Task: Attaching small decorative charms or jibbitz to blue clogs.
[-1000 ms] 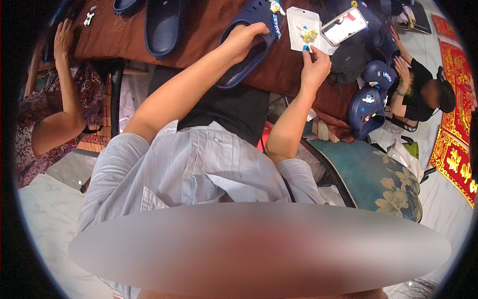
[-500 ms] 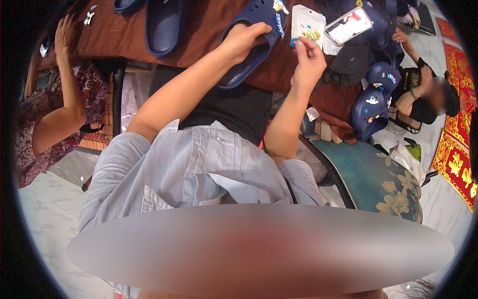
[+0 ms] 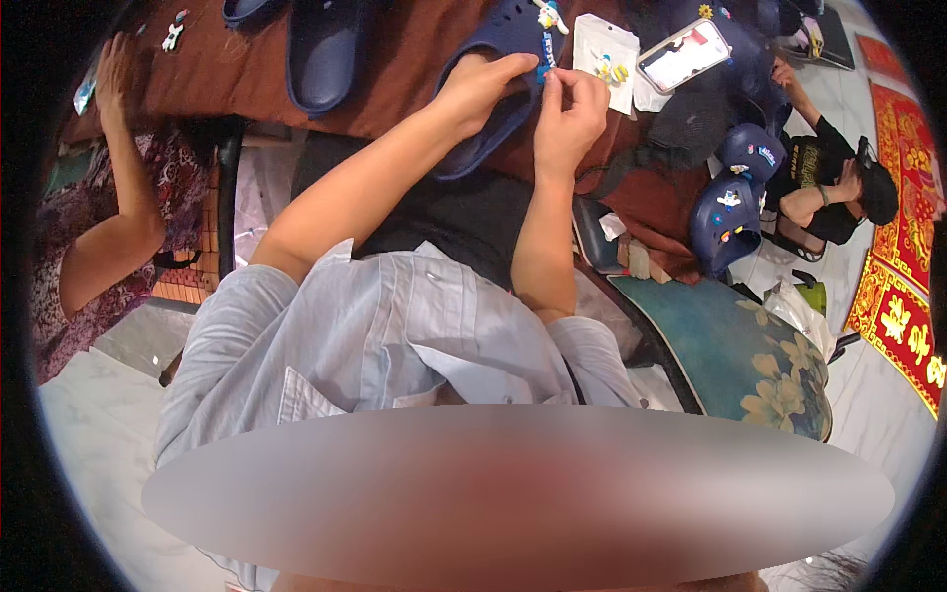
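A navy foam clog (image 3: pixel 493 59) lies on the brown table (image 3: pixel 395 59) in front of me. My left hand (image 3: pixel 478 89) rests on the clog's side and grips it. My right hand (image 3: pixel 570 109) pinches a small blue charm (image 3: pixel 546 67) and holds it against the clog's upper, right beside my left fingertips. A white and yellow charm (image 3: pixel 548 14) sits on the clog's toe end.
A white packet with small charms (image 3: pixel 607 61) and a phone (image 3: pixel 683 54) lie to the right on the table. More navy clogs (image 3: pixel 321 44) lie to the left, others (image 3: pixel 735 197) stand on the floor. One person's arm (image 3: pixel 123 148) is at left; another person (image 3: pixel 838 187) sits at right.
My right hand moved left from the white packet to the clog, carrying the small blue charm. My left hand stayed on the clog.
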A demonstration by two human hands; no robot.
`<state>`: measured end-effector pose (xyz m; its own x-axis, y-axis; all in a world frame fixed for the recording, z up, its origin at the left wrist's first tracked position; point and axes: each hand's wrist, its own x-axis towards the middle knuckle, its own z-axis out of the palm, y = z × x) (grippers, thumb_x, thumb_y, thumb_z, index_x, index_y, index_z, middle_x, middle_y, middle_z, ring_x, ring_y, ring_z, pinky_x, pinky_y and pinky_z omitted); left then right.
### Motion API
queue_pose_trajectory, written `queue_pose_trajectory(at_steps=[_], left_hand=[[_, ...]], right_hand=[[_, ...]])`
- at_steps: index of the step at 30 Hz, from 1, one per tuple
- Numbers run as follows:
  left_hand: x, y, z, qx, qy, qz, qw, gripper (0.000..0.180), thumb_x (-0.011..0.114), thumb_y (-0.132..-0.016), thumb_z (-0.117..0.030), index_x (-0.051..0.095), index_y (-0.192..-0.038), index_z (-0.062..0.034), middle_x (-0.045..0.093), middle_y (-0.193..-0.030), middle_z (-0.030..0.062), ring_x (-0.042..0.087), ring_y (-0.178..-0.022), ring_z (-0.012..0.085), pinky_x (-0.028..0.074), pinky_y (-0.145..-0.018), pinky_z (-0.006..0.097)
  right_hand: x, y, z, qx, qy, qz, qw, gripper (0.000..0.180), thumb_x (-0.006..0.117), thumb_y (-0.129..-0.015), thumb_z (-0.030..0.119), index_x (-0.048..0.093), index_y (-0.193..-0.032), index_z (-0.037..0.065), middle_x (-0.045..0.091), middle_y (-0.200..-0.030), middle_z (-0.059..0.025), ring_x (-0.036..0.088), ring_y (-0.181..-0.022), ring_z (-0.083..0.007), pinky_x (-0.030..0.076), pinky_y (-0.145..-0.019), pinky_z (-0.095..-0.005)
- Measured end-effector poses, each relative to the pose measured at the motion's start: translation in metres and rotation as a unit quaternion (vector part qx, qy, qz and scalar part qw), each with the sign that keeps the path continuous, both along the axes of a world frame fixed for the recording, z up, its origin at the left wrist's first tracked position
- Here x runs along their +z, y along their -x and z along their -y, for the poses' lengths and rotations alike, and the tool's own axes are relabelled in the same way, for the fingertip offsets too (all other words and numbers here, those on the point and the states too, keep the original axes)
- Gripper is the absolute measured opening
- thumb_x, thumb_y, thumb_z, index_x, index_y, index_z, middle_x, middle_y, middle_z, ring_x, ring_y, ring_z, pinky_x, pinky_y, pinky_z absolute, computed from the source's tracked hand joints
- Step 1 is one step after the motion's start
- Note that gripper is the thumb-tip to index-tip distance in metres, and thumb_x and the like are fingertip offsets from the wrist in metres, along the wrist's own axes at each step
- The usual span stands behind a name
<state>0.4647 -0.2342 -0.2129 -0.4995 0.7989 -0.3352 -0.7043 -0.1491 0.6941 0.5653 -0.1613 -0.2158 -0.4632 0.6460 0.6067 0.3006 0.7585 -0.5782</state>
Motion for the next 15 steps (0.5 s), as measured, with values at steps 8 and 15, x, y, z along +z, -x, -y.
queue_pose_trajectory(at_steps=[8,15], left_hand=[[-0.008,-0.012,0.014,-0.013,0.078,-0.214,0.974,0.03,0.069,-0.085,-0.02,0.053,-0.064,-0.0045,0.043,-0.065,-0.0054,0.035,-0.064,0.0043,0.03,-0.052,0.025],[-0.003,-0.017,0.016,0.015,0.149,-0.38,0.913,0.038,0.063,-0.089,-0.023,0.051,-0.066,0.004,0.04,-0.057,0.0016,0.035,-0.06,0.0072,0.031,-0.049,0.031]], right_hand=[[0.013,-0.01,0.011,0.057,-0.097,0.13,0.985,0.034,0.059,-0.071,-0.007,0.065,-0.104,-0.002,0.056,-0.103,-0.0144,0.049,-0.099,-0.0331,0.043,-0.087,-0.0417],[0.015,-0.014,0.013,0.086,-0.084,0.155,0.981,0.041,0.055,-0.067,-0.009,0.063,-0.108,-0.005,0.055,-0.107,-0.0162,0.048,-0.101,-0.0349,0.042,-0.09,-0.0431]])
